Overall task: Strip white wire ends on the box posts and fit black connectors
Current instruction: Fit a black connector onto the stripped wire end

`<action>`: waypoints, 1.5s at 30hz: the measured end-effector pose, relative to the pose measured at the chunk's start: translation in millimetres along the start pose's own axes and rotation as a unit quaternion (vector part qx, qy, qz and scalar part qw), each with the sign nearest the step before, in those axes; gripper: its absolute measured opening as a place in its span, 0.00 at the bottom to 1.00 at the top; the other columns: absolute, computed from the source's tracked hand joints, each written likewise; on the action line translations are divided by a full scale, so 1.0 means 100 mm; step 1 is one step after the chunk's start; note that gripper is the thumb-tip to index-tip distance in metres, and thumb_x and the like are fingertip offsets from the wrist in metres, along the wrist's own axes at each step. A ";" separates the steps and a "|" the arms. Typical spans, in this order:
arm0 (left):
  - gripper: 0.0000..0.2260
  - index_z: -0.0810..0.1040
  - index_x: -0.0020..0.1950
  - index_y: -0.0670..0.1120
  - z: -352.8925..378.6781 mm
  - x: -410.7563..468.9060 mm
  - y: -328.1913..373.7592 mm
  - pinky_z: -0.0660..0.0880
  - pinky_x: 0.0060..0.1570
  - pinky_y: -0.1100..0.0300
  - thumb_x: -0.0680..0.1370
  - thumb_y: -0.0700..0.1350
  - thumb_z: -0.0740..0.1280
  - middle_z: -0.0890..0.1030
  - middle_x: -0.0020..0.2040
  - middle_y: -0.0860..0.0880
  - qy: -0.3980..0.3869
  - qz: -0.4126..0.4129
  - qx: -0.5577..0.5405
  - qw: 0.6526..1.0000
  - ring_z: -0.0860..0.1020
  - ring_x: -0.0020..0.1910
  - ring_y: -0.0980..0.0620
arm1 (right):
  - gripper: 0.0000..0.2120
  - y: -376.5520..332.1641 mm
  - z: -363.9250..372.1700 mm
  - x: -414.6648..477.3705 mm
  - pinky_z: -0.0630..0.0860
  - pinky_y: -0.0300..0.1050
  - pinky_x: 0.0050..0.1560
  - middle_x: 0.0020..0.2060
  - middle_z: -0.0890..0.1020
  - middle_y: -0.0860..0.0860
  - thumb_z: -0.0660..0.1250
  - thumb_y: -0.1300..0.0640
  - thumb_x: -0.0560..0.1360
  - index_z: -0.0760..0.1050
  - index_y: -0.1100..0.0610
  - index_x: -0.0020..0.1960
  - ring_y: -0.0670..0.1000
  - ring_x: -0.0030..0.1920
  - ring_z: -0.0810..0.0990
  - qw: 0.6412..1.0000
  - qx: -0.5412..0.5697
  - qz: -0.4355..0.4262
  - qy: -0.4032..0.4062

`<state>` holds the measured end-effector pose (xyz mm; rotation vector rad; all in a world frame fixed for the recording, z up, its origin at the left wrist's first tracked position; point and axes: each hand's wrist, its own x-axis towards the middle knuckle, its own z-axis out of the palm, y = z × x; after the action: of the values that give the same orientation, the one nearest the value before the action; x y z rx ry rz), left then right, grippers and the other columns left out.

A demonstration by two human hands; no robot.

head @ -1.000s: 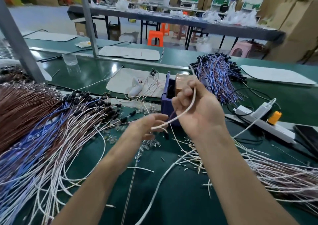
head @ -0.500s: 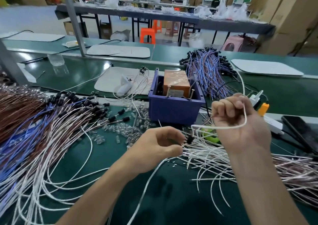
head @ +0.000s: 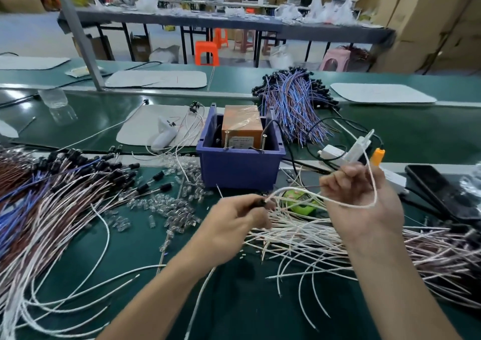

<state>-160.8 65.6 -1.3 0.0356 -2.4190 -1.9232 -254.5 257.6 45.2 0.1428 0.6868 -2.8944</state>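
A blue box (head: 239,166) stands at the middle of the green bench, with an orange block and two metal posts (head: 264,140) inside. In front of it, my left hand (head: 234,225) pinches a small black connector (head: 259,203) at one end of a white wire (head: 338,201). The wire loops to the right, and my right hand (head: 361,199) grips it with curled fingers, its far part running up past the fist. Loose white wires (head: 299,235) lie under both hands.
A large heap of finished wires with black connectors (head: 65,183) covers the left. Clear bulbs (head: 166,207) are scattered in front of the box. A blue-purple wire bundle (head: 294,105) lies behind the box. A power strip (head: 338,155) and a black phone (head: 440,191) lie at the right.
Both hands came down and right from the box posts, with the white wire. The left hand now pinches a black connector at the wire's end.
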 end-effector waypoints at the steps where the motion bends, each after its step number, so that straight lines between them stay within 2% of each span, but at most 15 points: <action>1: 0.10 0.85 0.53 0.56 -0.05 0.00 -0.03 0.78 0.56 0.62 0.82 0.41 0.68 0.88 0.45 0.53 0.023 -0.001 0.015 1.000 0.85 0.50 0.54 | 0.08 -0.02 -0.07 0.01 0.69 0.43 0.35 0.31 0.74 0.51 0.64 0.56 0.72 0.71 0.56 0.35 0.49 0.28 0.68 1.000 -0.027 -0.001 0.011; 4: 0.13 0.81 0.54 0.66 -0.19 -0.04 -0.11 0.75 0.52 0.69 0.80 0.46 0.71 0.87 0.46 0.60 0.064 -0.003 0.092 0.994 0.84 0.48 0.62 | 0.13 -0.15 -0.26 0.06 0.74 0.42 0.36 0.33 0.80 0.56 0.65 0.51 0.74 0.75 0.58 0.35 0.53 0.31 0.76 0.998 -0.037 -0.010 0.051; 8: 0.09 0.73 0.50 0.67 -0.29 -0.09 -0.19 0.71 0.38 0.69 0.79 0.54 0.71 0.82 0.43 0.69 0.092 -0.017 0.256 0.962 0.79 0.41 0.64 | 0.18 -0.44 -0.48 -0.01 0.79 0.43 0.46 0.38 0.83 0.56 0.77 0.53 0.56 0.78 0.57 0.43 0.54 0.39 0.83 0.987 -0.119 -0.082 0.070; 11: 0.09 0.73 0.48 0.63 -0.27 -0.10 -0.27 0.75 0.44 0.65 0.78 0.53 0.73 0.83 0.41 0.64 0.130 -0.012 0.270 0.954 0.80 0.43 0.65 | 0.02 -0.66 -0.69 -0.07 0.81 0.44 0.51 0.43 0.85 0.54 0.67 0.57 0.76 0.77 0.51 0.48 0.52 0.43 0.84 0.945 -0.219 -0.183 0.161; 13: 0.09 0.77 0.48 0.61 -0.25 -0.11 -0.32 0.73 0.46 0.70 0.76 0.51 0.76 0.83 0.40 0.65 0.171 0.009 0.270 0.947 0.80 0.45 0.66 | 0.04 -0.77 -0.82 -0.05 0.80 0.43 0.53 0.46 0.83 0.51 0.64 0.56 0.78 0.74 0.47 0.49 0.47 0.44 0.83 0.897 -0.285 -0.249 0.230; 15: 0.10 0.79 0.49 0.61 -0.24 -0.12 -0.35 0.71 0.46 0.73 0.74 0.50 0.77 0.82 0.40 0.65 0.203 0.037 0.282 0.937 0.80 0.46 0.65 | 0.11 -0.80 -0.90 -0.05 0.79 0.44 0.55 0.47 0.80 0.46 0.68 0.51 0.71 0.74 0.47 0.53 0.42 0.44 0.80 0.838 -0.362 -0.299 0.278; 17: 0.10 0.81 0.49 0.60 -0.23 -0.13 -0.35 0.71 0.47 0.69 0.73 0.49 0.78 0.81 0.39 0.64 0.230 0.057 0.299 0.924 0.79 0.45 0.62 | 0.24 -0.72 -0.90 -0.10 0.77 0.50 0.63 0.55 0.80 0.45 0.68 0.48 0.66 0.74 0.48 0.62 0.45 0.55 0.80 0.738 -0.505 -0.331 0.302; 20: 0.09 0.85 0.49 0.58 -0.25 -0.11 -0.38 0.70 0.49 0.63 0.73 0.47 0.79 0.81 0.41 0.60 0.269 0.062 0.315 0.908 0.78 0.44 0.57 | 0.24 -0.40 -0.72 -0.15 0.66 0.61 0.73 0.70 0.74 0.56 0.69 0.57 0.69 0.77 0.52 0.66 0.60 0.71 0.70 0.513 -0.748 -0.373 0.194; 22: 0.09 0.87 0.51 0.57 -0.27 -0.10 -0.40 0.71 0.51 0.60 0.73 0.47 0.79 0.82 0.42 0.58 0.282 0.058 0.318 0.903 0.79 0.46 0.54 | 0.17 -0.17 -0.54 -0.12 0.60 0.61 0.75 0.71 0.74 0.59 0.74 0.62 0.69 0.83 0.54 0.58 0.62 0.73 0.68 0.452 -0.806 -0.369 0.097; 27: 0.11 0.88 0.54 0.56 -0.28 -0.09 -0.41 0.74 0.56 0.60 0.73 0.47 0.79 0.83 0.46 0.59 0.275 0.049 0.300 0.912 0.80 0.48 0.55 | 0.10 0.58 -0.10 -0.16 0.47 0.52 0.80 0.61 0.84 0.47 0.76 0.62 0.71 0.87 0.47 0.46 0.51 0.68 0.75 0.442 -0.840 -0.282 -0.143; 30: 0.14 0.87 0.57 0.57 -0.29 -0.09 -0.41 0.70 0.57 0.74 0.75 0.42 0.76 0.83 0.48 0.62 0.254 0.060 0.273 0.926 0.78 0.50 0.63 | 0.14 0.91 -0.04 -0.20 0.59 0.45 0.77 0.51 0.86 0.44 0.71 0.63 0.72 0.85 0.47 0.52 0.45 0.58 0.79 0.478 -0.803 -0.237 -0.265; 33: 0.15 0.86 0.59 0.56 -0.30 -0.10 -0.43 0.67 0.53 0.81 0.77 0.40 0.73 0.81 0.48 0.71 0.234 0.061 0.249 0.938 0.78 0.51 0.72 | 0.16 1.03 -0.12 -0.19 0.78 0.46 0.59 0.50 0.86 0.43 0.67 0.62 0.75 0.79 0.44 0.57 0.46 0.52 0.82 0.547 -0.769 -0.171 -0.283; 39: 0.07 0.86 0.54 0.56 -0.27 -0.11 -0.42 0.69 0.49 0.76 0.79 0.52 0.69 0.84 0.46 0.64 0.231 0.090 0.254 0.935 0.80 0.48 0.66 | 0.12 1.02 -0.30 -0.08 0.80 0.41 0.53 0.48 0.85 0.41 0.70 0.58 0.78 0.79 0.44 0.59 0.41 0.51 0.83 0.617 -0.722 -0.124 -0.287; 42: 0.16 0.75 0.36 0.53 -0.28 -0.10 -0.44 0.67 0.39 0.67 0.81 0.58 0.61 0.76 0.32 0.58 0.232 0.086 0.315 0.916 0.73 0.36 0.58 | 0.08 0.99 -0.32 -0.06 0.79 0.34 0.50 0.45 0.85 0.39 0.71 0.55 0.77 0.82 0.46 0.55 0.39 0.49 0.84 0.649 -0.688 -0.131 -0.296; 45: 0.19 0.73 0.33 0.51 -0.28 -0.11 -0.43 0.64 0.33 0.64 0.82 0.58 0.60 0.72 0.29 0.57 0.230 0.078 0.268 0.932 0.70 0.31 0.56 | 0.06 0.98 -0.32 -0.06 0.78 0.32 0.47 0.43 0.86 0.38 0.73 0.54 0.76 0.84 0.46 0.51 0.42 0.46 0.85 0.664 -0.665 -0.114 -0.323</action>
<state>-148.9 29.4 -37.1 0.2711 -2.4278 -0.9950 -229.2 187.2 -25.5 -1.1000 2.3617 -1.5688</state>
